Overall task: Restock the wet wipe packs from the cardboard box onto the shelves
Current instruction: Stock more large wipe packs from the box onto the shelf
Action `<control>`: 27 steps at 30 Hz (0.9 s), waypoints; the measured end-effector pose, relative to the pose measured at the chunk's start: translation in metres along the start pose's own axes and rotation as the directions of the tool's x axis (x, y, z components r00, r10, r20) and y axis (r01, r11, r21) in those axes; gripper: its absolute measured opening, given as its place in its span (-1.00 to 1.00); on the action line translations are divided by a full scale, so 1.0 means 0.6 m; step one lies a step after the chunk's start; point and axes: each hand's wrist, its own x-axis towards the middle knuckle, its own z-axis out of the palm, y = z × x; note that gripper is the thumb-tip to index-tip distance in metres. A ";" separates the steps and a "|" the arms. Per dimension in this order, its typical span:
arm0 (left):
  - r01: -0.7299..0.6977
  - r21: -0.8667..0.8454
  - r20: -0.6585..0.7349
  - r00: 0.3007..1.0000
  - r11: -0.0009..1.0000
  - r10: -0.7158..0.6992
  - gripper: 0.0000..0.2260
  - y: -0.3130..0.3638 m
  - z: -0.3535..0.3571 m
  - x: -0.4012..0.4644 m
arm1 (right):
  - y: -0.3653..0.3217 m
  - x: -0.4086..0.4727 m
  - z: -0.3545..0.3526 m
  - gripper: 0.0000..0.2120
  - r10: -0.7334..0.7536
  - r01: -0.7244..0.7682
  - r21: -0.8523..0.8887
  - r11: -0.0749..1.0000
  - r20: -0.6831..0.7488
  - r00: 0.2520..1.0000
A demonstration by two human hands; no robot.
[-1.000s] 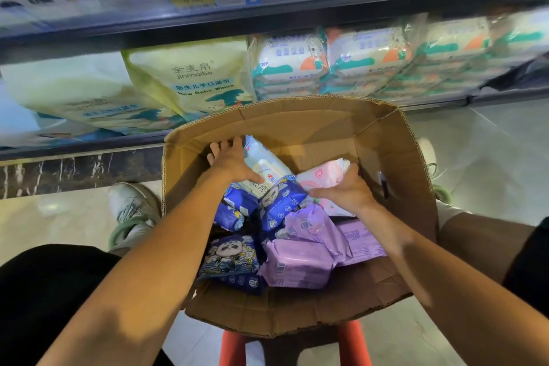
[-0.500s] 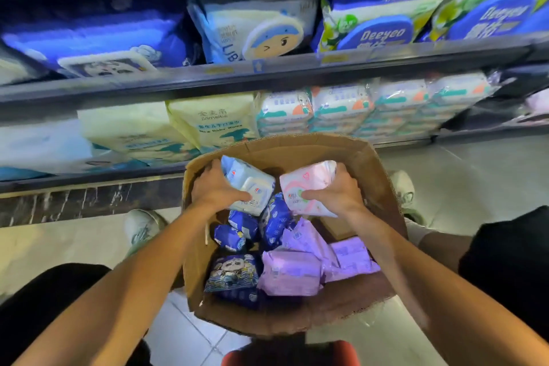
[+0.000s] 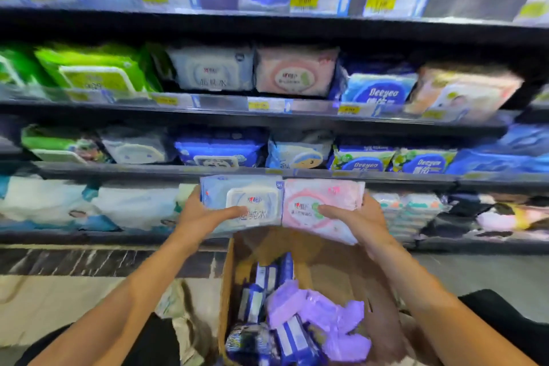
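My left hand (image 3: 205, 217) grips a pale blue wet wipe pack (image 3: 240, 202), thumb across its front. My right hand (image 3: 353, 220) grips a pink wet wipe pack (image 3: 323, 205) the same way. Both packs are held side by side, touching, above the open cardboard box (image 3: 332, 264) and in front of the lower shelves. In the box lie several purple packs (image 3: 320, 318) and dark blue packs (image 3: 267, 279). On a higher shelf stand a matching pale blue pack (image 3: 211, 71) and a matching pink pack (image 3: 297, 73).
Several dark shelves (image 3: 267, 116) hold green, blue and white wipe packs behind clear price rails. A marble plinth (image 3: 89, 261) runs under the lowest shelf above a pale tiled floor. My knees in dark clothing flank the box.
Both hands have lifted the blue and pink packs out of the box to shelf height. My view has tilted upward, so more shelves show.
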 end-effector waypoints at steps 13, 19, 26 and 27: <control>-0.290 -0.350 -0.156 0.956 0.891 0.250 -0.40 0.204 -0.147 -0.018 | -0.247 -0.033 0.030 -0.45 -0.314 0.316 0.231 0.920 -0.043 0.948; -0.242 -0.529 -0.167 0.969 0.813 0.180 -0.45 0.240 -0.170 0.002 | -0.310 0.014 0.048 -0.41 -0.154 0.106 0.486 0.867 0.060 0.986; -0.223 -0.535 -0.135 0.975 0.815 0.178 -0.43 0.234 -0.180 0.018 | -0.342 0.073 0.089 -0.48 -0.029 -0.092 0.461 0.882 0.248 0.968; -0.217 -0.534 -0.123 0.976 0.817 0.179 -0.41 0.232 -0.182 0.018 | -0.350 0.078 0.093 -0.55 -0.011 -0.122 0.466 0.876 0.272 0.962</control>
